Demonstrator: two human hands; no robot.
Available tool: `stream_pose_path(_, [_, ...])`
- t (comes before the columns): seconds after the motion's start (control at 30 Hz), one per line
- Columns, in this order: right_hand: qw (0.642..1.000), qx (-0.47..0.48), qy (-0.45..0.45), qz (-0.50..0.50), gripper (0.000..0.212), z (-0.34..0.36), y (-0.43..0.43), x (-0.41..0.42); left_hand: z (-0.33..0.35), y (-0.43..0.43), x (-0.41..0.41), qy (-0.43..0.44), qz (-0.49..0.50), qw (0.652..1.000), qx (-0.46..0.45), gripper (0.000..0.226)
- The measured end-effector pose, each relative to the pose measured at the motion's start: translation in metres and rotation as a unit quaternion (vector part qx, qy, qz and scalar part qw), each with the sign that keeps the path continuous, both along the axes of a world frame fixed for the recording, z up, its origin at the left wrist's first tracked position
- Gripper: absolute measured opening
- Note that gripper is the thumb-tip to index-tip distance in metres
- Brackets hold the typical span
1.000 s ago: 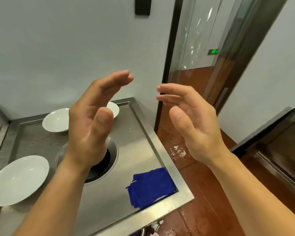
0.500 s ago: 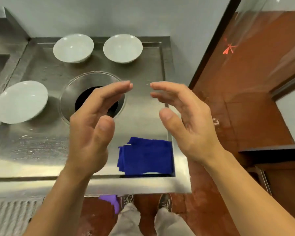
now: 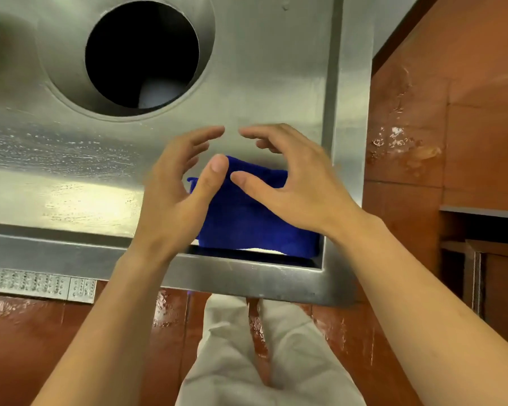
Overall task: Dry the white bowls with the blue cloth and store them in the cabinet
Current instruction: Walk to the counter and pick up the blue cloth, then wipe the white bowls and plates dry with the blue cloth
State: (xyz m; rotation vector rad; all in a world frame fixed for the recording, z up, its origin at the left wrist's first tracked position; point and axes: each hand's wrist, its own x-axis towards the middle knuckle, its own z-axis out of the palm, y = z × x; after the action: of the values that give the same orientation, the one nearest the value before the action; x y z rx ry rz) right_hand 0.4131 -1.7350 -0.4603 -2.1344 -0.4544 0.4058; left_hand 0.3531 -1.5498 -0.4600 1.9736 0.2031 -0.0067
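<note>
Both the left hand (image 3: 170, 200) and right hand (image 3: 299, 186) are hovering spread and empty above the soft, light, folded blue cloth (image 3: 247, 224), likely easiest pinched at its near edge.

Bright overhead glare on steel counter (image 3: 71, 200); slight blur.

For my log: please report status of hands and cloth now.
Left hand open, right hand open, both empty above blue cloth. Cloth folded on steel counter. Nothing blocking.

Bare steel counter (image 3: 79, 183) left of blue cloth (image 3: 247, 224), raised rim (image 3: 329, 159) hard against its right side
</note>
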Motion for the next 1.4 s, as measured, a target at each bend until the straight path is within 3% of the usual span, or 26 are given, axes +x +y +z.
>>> stream_pose_path(0.1, [0.999,-0.034,0.025,0.025,0.057,-0.027,0.004,0.003,-0.020,-0.001,0.002,0.052,0.006,0.999,-0.002,0.056])
stream_pose_path(0.33, [0.991,-0.114,0.014,0.075,0.062,-0.046,0.013,0.004,-0.032,-0.004,0.010,0.034,0.020,0.999,-0.023,0.048])
stream_pose_path(0.5, [0.983,-0.131,0.041,0.124,0.036,-0.040,0.020,0.005,-0.027,-0.005,0.010,0.038,0.021,0.999,-0.019,0.045])
stream_pose_path(0.67, [0.994,-0.055,0.041,0.080,0.026,-0.006,0.022,0.002,-0.001,0.003,0.009,0.037,0.010,0.999,-0.038,0.047])
stream_pose_path(0.87, [0.993,0.103,-0.052,-0.006,0.020,0.097,0.047,0.014,0.090,0.041,0.012,-0.080,0.022,0.997,-0.004,0.032])
stream_pose_path(1.03, [0.965,0.238,-0.111,0.014,0.025,0.210,0.099,0.018,0.181,0.101,0.006,-0.169,0.063,0.983,-0.028,0.041])
stream_pose_path(1.2, [0.948,0.286,-0.134,0.037,0.023,0.291,0.168,0.010,0.263,0.166,-0.001,-0.242,0.093,0.958,-0.127,0.019])
stream_pose_path(1.4, [0.943,0.314,-0.099,0.045,0.025,0.326,0.239,0.005,0.326,0.231,0.000,-0.322,0.048,0.939,-0.111,0.030])
